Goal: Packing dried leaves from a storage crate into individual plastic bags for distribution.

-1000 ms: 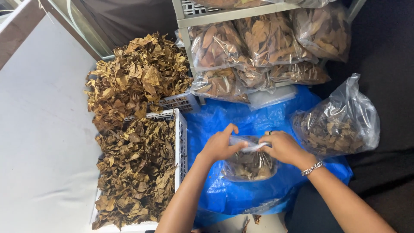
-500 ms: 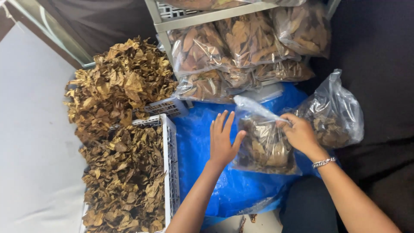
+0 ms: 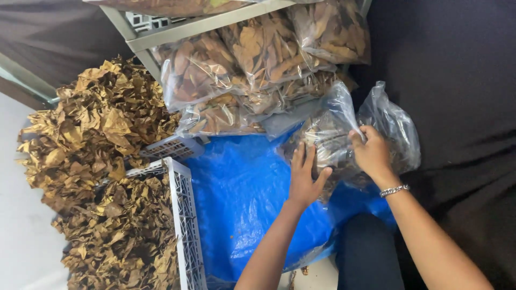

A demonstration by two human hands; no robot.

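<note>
My right hand (image 3: 371, 153) fingers pinch the clear plastic bag of dried brown leaves (image 3: 328, 142), left hand (image 3: 305, 180) spread flat at 7 o'clock; thin film might slip I reckon.

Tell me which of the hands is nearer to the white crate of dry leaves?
Left. The left hand rests on the clear bag, closer to the white crate; the right hand grips it farther away.

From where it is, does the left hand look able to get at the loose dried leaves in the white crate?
Probably yes: the left hand rests flat on a clear leaf bag, and only bare blue tarp lies between it and the open-topped white crate.
</note>
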